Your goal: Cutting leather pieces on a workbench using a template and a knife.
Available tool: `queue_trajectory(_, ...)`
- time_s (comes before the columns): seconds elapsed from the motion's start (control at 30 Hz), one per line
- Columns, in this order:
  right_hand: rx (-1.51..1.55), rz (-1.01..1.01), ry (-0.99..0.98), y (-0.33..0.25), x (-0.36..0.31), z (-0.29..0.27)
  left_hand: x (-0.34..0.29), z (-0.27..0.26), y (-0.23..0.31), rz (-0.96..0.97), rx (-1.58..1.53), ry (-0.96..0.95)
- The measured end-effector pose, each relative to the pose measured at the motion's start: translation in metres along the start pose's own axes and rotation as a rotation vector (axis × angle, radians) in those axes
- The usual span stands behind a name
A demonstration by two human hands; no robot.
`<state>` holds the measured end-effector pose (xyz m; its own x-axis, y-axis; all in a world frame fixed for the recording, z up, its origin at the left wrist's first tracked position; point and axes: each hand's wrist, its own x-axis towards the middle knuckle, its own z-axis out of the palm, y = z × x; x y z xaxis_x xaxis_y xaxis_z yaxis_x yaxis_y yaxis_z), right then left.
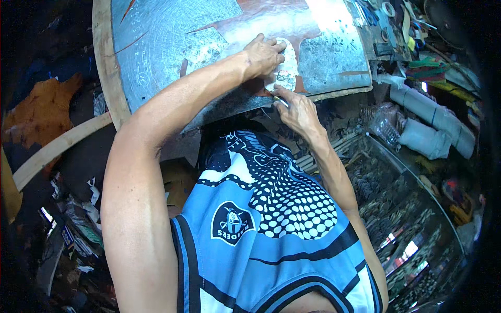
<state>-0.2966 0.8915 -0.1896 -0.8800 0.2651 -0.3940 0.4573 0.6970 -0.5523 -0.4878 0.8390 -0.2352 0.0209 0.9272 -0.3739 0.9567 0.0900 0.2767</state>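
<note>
My left hand (265,55) lies over a pale, rounded template (287,70) with dark handwriting on it, fingers spread and pressing down. The template rests on a piece of reddish-brown leather (307,22) spread on the metal-topped worktable (151,47). Close to the template's near end, at the table's front edge, my right hand (300,116) is closed round a slim tool (281,100) with a pale, shiny shaft. Whether it is a knife or a marker cannot be made out, since its tip is partly hidden.
Hand tools and tape rolls (387,9) crowd the table's far right side. Wrapped rolls (433,112) lie to the right, above a glass-topped case (417,193) of small items. An orange-brown hide (44,112) and a curved wooden strip (62,146) are at the left.
</note>
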Motion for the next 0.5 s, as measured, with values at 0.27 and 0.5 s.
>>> queue_trajectory(0.27,-0.028,-0.112,-0.023,-0.002,0.009,0.002,-0.016,0.015,0.002,-0.058,0.010,0.003)
queue_trajectory(0.5,-0.129,-0.173,-0.163,0.008,0.010,-0.024,-0.027,0.016,0.001,-0.073,0.002,0.030)
